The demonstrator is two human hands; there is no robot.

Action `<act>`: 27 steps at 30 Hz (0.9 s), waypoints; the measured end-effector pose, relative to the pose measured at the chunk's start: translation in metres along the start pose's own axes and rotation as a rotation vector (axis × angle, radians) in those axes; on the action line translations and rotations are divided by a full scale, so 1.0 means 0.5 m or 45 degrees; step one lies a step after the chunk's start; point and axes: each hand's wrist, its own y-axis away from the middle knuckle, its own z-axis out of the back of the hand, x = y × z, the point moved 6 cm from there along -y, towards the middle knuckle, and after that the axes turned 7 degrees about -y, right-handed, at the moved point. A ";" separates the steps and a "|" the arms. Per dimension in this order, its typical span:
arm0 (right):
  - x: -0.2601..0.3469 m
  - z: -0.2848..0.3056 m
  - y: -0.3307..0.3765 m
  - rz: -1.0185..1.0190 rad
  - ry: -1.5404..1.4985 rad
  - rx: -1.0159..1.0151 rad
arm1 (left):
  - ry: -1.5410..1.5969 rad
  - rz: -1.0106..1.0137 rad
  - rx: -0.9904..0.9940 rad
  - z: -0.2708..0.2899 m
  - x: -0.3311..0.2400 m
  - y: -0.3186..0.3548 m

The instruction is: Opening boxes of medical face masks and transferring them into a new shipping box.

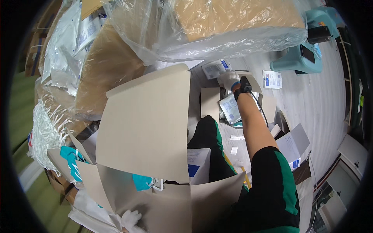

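Observation:
My right hand point(230, 80), in a white glove with a black device strapped at the wrist, reaches over the far side of a small open carton point(210, 101). The glove meets the lower right edge of a flat white and blue packet point(213, 70); whether it grips the packet I cannot make out. Inside the carton lie more printed packets point(230, 108). My left hand point(132, 221), also white-gloved, is at the lower left with fingers apart, by the wall of a large open cardboard box point(143, 128). Teal items point(142, 181) with white print show inside that box.
Plastic-wrapped brown cartons point(241, 17) fill the far side, with white shredded paper point(46, 132) at the left. One packet point(272, 79) lies on the floor near a teal stool point(301, 58) holding a dark phone. A white box point(293, 145) stands at right.

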 end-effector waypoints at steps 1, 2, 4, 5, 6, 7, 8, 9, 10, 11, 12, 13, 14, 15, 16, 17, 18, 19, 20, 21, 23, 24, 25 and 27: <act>0.002 0.009 -0.004 0.040 -0.006 0.058 | -0.041 0.045 0.034 -0.007 0.005 -0.005; -0.004 0.013 -0.005 -0.092 -0.136 0.112 | -0.082 0.093 0.068 -0.009 0.008 -0.010; 0.015 0.041 -0.008 -0.348 -0.399 0.215 | -0.096 0.172 0.100 -0.013 0.005 -0.020; 0.022 0.040 -0.015 -0.397 -0.407 0.136 | -0.069 0.208 0.112 -0.015 0.005 -0.020; 0.026 0.038 -0.024 -0.446 -0.415 0.058 | -0.039 0.243 0.118 -0.020 0.006 -0.023; 0.039 0.036 -0.029 -0.440 -0.328 0.049 | -0.041 0.241 0.124 -0.023 0.003 -0.033; 0.056 0.042 -0.036 -0.431 -0.232 0.037 | -0.049 0.240 0.129 -0.029 0.004 -0.036; 0.073 0.047 -0.049 -0.360 -0.033 0.093 | -0.061 0.231 0.134 -0.029 0.006 -0.041; 0.054 0.011 -0.079 -0.414 -0.003 0.091 | -0.069 0.207 0.136 -0.034 0.007 -0.053; 0.030 -0.029 -0.109 -0.470 0.030 0.097 | -0.063 0.177 0.140 -0.046 0.009 -0.067; 0.008 -0.067 -0.138 -0.530 0.058 0.104 | -0.067 0.151 0.145 -0.053 0.013 -0.083; 0.014 -0.066 -0.145 -0.473 0.042 -0.045 | -0.076 0.154 0.145 -0.060 0.017 -0.088; 0.012 -0.060 -0.146 -0.427 0.034 -0.196 | -0.079 0.160 0.153 -0.067 0.021 -0.097; 0.028 -0.067 -0.164 -0.363 0.007 -0.142 | -0.104 0.186 0.129 -0.076 0.007 -0.090; 0.060 -0.074 -0.191 -0.300 -0.020 -0.089 | -0.129 0.216 0.118 -0.076 0.001 -0.075; 0.059 -0.077 -0.209 -0.313 -0.052 -0.041 | -0.123 0.192 0.121 -0.091 0.009 -0.093; 0.031 -0.082 -0.215 -0.367 -0.079 0.006 | -0.095 0.141 0.136 -0.112 0.023 -0.116; 0.060 -0.090 -0.233 -0.303 -0.086 0.074 | -0.078 0.180 0.139 -0.107 0.004 -0.087; 0.025 -0.102 -0.226 -0.362 -0.134 0.122 | -0.083 0.121 0.134 -0.127 0.024 -0.121; 0.016 -0.118 -0.216 -0.352 -0.181 0.185 | -0.077 0.101 0.145 -0.136 0.024 -0.134; 0.013 -0.070 -0.187 -0.351 -0.228 -0.251 | -0.086 0.094 0.142 -0.142 0.024 -0.133; 0.005 -0.046 -0.174 -0.319 -0.174 -0.357 | -0.090 0.092 0.140 -0.141 0.024 -0.131; -0.013 -0.030 -0.160 -0.304 -0.118 -0.469 | -0.084 0.077 0.134 -0.138 0.027 -0.136; -0.069 0.010 -0.120 -0.312 0.000 -0.689 | -0.053 0.021 0.135 -0.140 0.038 -0.155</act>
